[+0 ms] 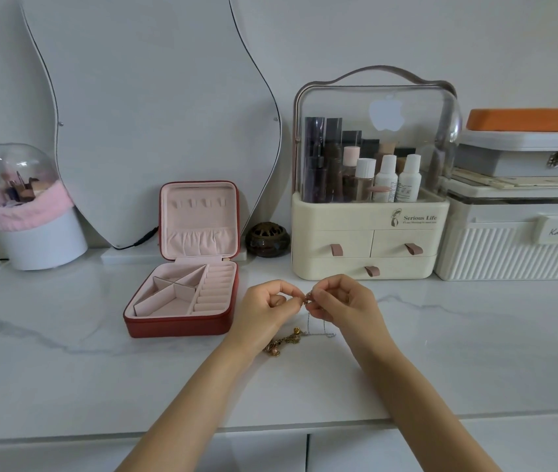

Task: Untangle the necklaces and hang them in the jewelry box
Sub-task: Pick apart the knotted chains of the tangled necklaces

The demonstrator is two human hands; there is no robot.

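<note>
Between the two hands, at the desk's middle, we find the knot too small to make out: a thin silver chain necklace (318, 327) runs up into the fingertips, and how it tangles with the gold beaded necklace (282, 342) heaped on the white marble desk (66, 369) we cannot tell. Our left hand (267, 306) partly hides that heap. Both it and our right hand (342, 303) have fingers curled, pinching the chain. Left of them stands the red square jewelry box (182, 298), lid raised.

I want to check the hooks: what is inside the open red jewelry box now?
The jewelry box shows empty pink compartments, ring rolls and bare lid hooks. The gathered lid pocket hides its contents.
</note>
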